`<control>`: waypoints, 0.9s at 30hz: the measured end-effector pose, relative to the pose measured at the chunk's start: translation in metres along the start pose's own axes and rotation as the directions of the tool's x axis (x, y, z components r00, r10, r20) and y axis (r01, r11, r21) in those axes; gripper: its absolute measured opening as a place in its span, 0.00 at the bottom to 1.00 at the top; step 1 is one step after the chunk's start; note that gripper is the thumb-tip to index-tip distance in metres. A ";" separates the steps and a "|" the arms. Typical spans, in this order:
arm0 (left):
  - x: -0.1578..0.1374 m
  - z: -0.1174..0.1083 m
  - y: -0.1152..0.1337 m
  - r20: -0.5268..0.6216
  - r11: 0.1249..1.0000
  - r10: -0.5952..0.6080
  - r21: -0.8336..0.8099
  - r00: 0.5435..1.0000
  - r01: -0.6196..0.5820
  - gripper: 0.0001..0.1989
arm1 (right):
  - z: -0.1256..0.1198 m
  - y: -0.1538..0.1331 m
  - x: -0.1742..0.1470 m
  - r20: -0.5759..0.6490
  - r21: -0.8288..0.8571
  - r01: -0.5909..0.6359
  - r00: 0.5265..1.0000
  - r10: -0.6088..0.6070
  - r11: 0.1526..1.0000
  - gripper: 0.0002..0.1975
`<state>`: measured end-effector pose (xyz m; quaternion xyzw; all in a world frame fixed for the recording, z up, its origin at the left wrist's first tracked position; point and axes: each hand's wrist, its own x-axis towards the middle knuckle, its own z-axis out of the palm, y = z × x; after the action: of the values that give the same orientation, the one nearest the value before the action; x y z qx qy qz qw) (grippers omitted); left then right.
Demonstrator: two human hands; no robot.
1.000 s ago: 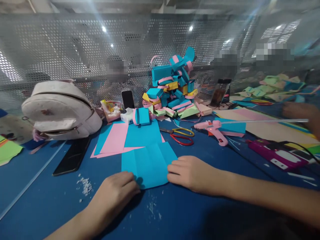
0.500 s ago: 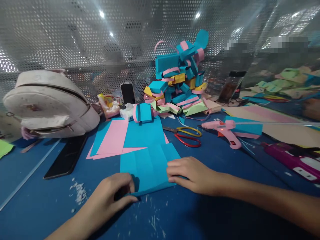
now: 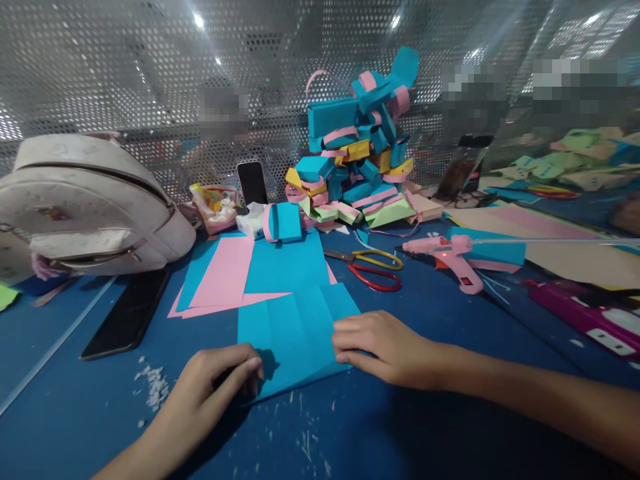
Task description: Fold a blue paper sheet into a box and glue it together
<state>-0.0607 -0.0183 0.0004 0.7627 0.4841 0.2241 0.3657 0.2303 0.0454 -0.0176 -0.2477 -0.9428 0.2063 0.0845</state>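
Dark blue and scuffed, the surface (image 3: 200, 330) carries a bright blue paper sheet (image 3: 300, 340), front and centre, with soft creases running from its far edge toward the near one. Left grip (image 3: 220, 373) curls at its near left corner, right grip (image 3: 385, 347) lies over its right edge; whether either pinches it, I cannot tell. The white backpack's (image 3: 100, 213) emblem (image 3: 53, 213) is too small to read.

One head-worn view, facing forward and down, close over a blue table (image 3: 95, 420), perforated screen (image 3: 135, 73) beyond
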 end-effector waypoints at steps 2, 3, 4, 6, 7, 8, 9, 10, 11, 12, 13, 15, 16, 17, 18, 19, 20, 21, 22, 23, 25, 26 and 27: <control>-0.002 0.001 0.001 -0.010 1.000 -0.005 -0.025 1.000 0.005 0.19 | 0.001 0.000 0.000 -0.008 -0.002 0.005 1.000 -0.005 1.000 0.14; -0.002 0.001 0.002 -0.018 0.999 -0.007 -0.034 1.000 0.007 0.20 | 0.001 0.000 0.000 -0.013 -0.001 0.008 1.000 -0.008 1.000 0.14; -0.003 0.001 0.003 -0.023 0.999 -0.010 -0.037 1.000 0.009 0.21 | 0.001 0.000 0.000 -0.017 -0.001 0.009 1.000 -0.009 1.000 0.14; -0.004 0.001 0.006 -0.023 1.000 0.000 -0.022 1.000 -0.001 0.23 | 0.001 -0.001 -0.001 -0.024 -0.005 0.012 1.000 -0.012 1.000 0.14; -0.004 0.001 0.008 -0.019 1.000 0.009 -0.007 1.000 -0.009 0.23 | 0.001 -0.001 -0.001 -0.027 -0.009 0.014 1.000 -0.014 1.000 0.14; -0.004 0.001 0.010 -0.014 1.000 0.018 0.010 1.000 -0.018 0.23 | 0.001 -0.001 -0.001 -0.028 -0.012 0.016 0.999 -0.017 1.000 0.14; -0.004 0.001 0.012 -0.010 0.999 0.023 0.026 1.000 -0.023 0.23 | 0.001 -0.001 -0.001 -0.030 -0.015 0.018 0.999 -0.018 1.000 0.14; -0.004 0.000 0.013 -0.012 0.999 0.024 0.038 1.000 -0.023 0.22 | 0.002 -0.001 -0.001 -0.031 -0.018 0.018 0.999 -0.018 1.000 0.14; -0.003 0.000 0.014 -0.020 0.999 0.025 0.043 1.000 -0.024 0.22 | 0.002 -0.001 -0.001 -0.030 -0.022 0.016 0.999 -0.017 1.000 0.15; -0.004 0.000 0.014 -0.026 0.999 0.023 0.041 0.999 -0.022 0.22 | 0.002 -0.002 -0.001 -0.030 -0.026 0.014 0.999 -0.014 1.000 0.15; -0.004 0.001 0.014 -0.028 0.999 0.022 0.035 0.999 -0.021 0.22 | 0.002 -0.002 -0.001 -0.031 -0.030 0.011 0.999 -0.012 1.000 0.15; -0.004 0.002 0.012 -0.027 1.000 0.026 0.018 0.999 -0.025 0.23 | 0.002 -0.002 -0.001 -0.034 -0.033 0.010 0.999 -0.011 0.999 0.15; -0.004 0.002 0.011 -0.025 0.999 0.030 0.016 0.999 -0.029 0.23 | 0.002 -0.002 -0.001 -0.035 -0.032 0.010 0.999 -0.011 0.999 0.15; -0.004 0.003 0.010 -0.025 0.999 0.032 0.019 0.999 -0.032 0.22 | 0.002 -0.002 -0.001 -0.036 -0.031 0.010 0.999 -0.011 0.999 0.15; -0.004 0.003 0.010 -0.026 0.999 0.031 0.028 0.999 -0.030 0.22 | 0.002 -0.002 -0.001 -0.036 -0.030 0.009 0.999 -0.010 1.000 0.14; -0.004 0.003 0.009 -0.026 0.999 0.028 0.038 0.999 -0.027 0.21 | 0.003 -0.002 -0.001 -0.034 -0.030 0.009 0.999 -0.010 1.000 0.14; -0.004 0.003 0.009 -0.027 0.999 0.024 0.047 0.999 -0.023 0.21 | 0.003 -0.002 -0.001 -0.033 -0.032 0.009 0.999 -0.010 0.999 0.14; -0.004 0.003 0.009 -0.026 0.998 0.021 0.052 0.999 -0.020 0.20 | 0.003 -0.002 -0.001 -0.032 -0.033 0.010 0.999 -0.011 0.999 0.14; -0.005 0.002 0.009 -0.025 0.998 0.020 0.052 1.000 -0.018 0.20 | 0.003 -0.002 -0.001 -0.032 -0.034 0.011 0.999 -0.012 0.999 0.14; -0.005 0.002 0.010 -0.021 0.999 0.020 0.049 1.000 -0.019 0.19 | 0.003 -0.002 -0.001 -0.033 -0.034 0.013 0.999 -0.014 0.999 0.14; -0.005 0.002 0.011 -0.018 0.999 0.022 0.042 1.000 -0.021 0.19 | 0.003 -0.002 -0.001 -0.035 -0.033 0.013 0.999 -0.014 0.999 0.14; -0.005 0.002 0.011 -0.018 0.999 0.023 0.040 1.000 -0.022 0.18 | 0.003 -0.002 -0.001 -0.036 -0.031 0.012 0.999 -0.013 0.999 0.14; -0.005 0.002 0.012 -0.019 0.999 0.024 0.040 1.000 -0.023 0.18 | 0.002 -0.002 -0.001 -0.035 -0.029 0.010 0.999 -0.011 1.000 0.14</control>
<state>-0.0549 -0.0270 0.0082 0.7734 0.4829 0.2258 0.3430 0.2299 0.0425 -0.0190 -0.2475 -0.9453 0.1880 0.0987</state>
